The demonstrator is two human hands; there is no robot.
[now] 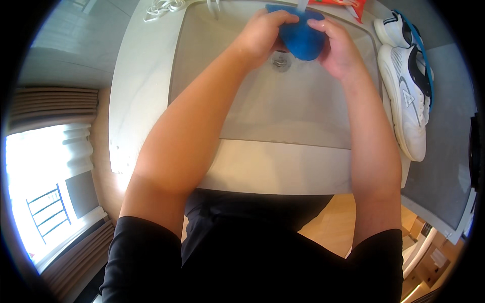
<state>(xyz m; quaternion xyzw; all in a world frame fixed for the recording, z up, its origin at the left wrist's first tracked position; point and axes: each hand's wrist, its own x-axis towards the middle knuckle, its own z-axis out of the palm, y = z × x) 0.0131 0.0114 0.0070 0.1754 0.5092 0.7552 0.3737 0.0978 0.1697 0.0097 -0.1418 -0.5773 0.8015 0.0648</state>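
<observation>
Our black shirt [283, 267] fills bottom centre. At upper centre, our left hand [261, 36] and right hand [338, 50] grip a blue item [304, 41] from both sides, probably steadying it over the sink [293, 113].

A white cord [165, 7] and red packet [346, 5] lie toward the counter's far side [139, 96], white shoes [408, 101] at its right; brown curtains [55, 107] hang by a bright window [46, 209]

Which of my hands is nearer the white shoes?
Right. The right hand is left of the white shoes; the left hand is farther left, across the blue item.
</observation>
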